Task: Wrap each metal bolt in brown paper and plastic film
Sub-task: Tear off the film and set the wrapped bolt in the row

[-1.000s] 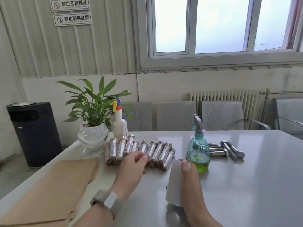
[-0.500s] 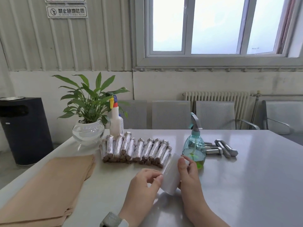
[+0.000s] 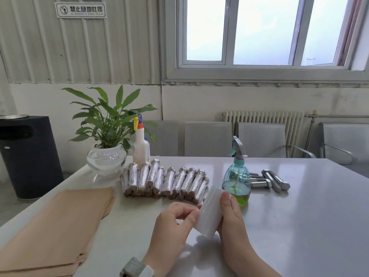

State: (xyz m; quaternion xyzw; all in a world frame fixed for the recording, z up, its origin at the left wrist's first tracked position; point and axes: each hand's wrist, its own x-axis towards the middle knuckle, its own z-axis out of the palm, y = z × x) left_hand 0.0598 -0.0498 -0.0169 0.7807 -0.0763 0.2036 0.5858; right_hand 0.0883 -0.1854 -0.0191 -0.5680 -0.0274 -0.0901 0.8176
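Observation:
A white roll of plastic film (image 3: 209,212) is held above the grey table (image 3: 309,226). My right hand (image 3: 232,218) grips its right side, thumb on top. My left hand (image 3: 177,222) pinches the roll's left edge with thumb and fingertips. Behind them lies a row of several wrapped bolts (image 3: 163,179), shiny with film over brown paper. A few bare metal bolts (image 3: 269,180) lie at the right, behind the spray bottle. A stack of brown paper sheets (image 3: 60,226) lies at the left.
A teal spray bottle (image 3: 237,176) with green liquid stands just beyond my right hand. A white spray bottle (image 3: 141,146) and a potted plant (image 3: 106,156) in a glass bowl stand at the back left. Grey chairs (image 3: 207,138) line the table's far edge.
My left hand left the wrapped bolts and came to the film roll, now pinching its left edge. My right hand lifted the roll slightly and tilted it.

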